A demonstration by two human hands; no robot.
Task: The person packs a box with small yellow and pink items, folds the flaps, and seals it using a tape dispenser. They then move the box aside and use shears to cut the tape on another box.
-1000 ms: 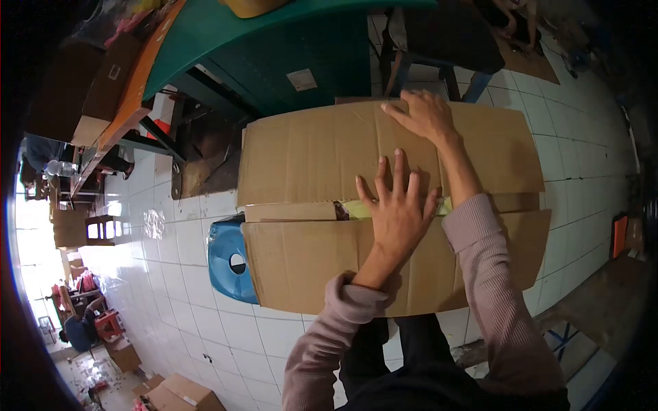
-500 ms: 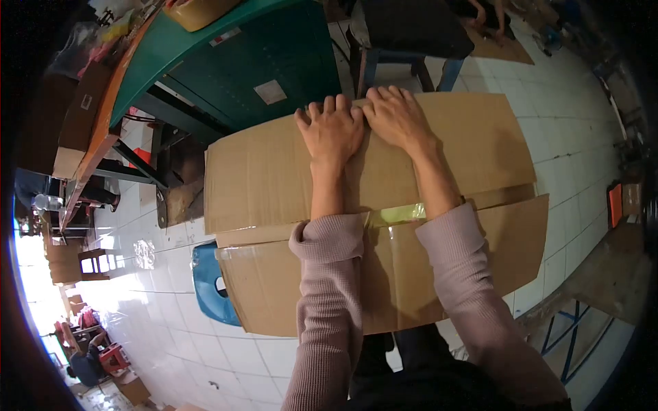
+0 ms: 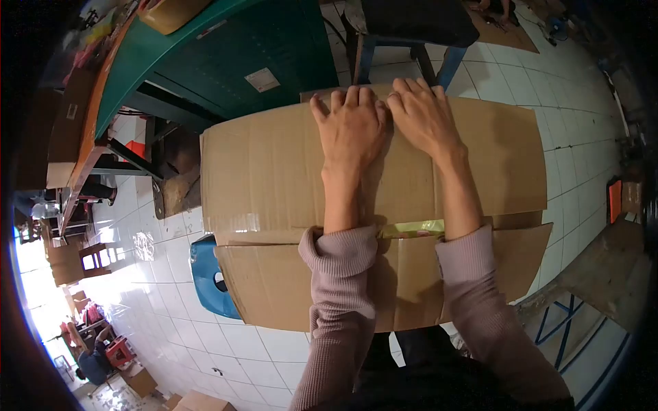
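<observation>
Head view: box [image 3: 274, 164] lies under the fingers and toward the wearer, long axis crosswise. Left hand [image 3: 351, 133] and right hand [image 3: 423, 120], both touching: 2 sets of fingers bent at far edge; grip cannot be confirmed.

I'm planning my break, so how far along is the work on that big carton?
Looks done: the far flap and near flap lie folded over the carton. In hand: the left hand and right hand rest near the far flap's far edge. Apparently left: the gap between the flaps, where something yellow-green shows.
</observation>
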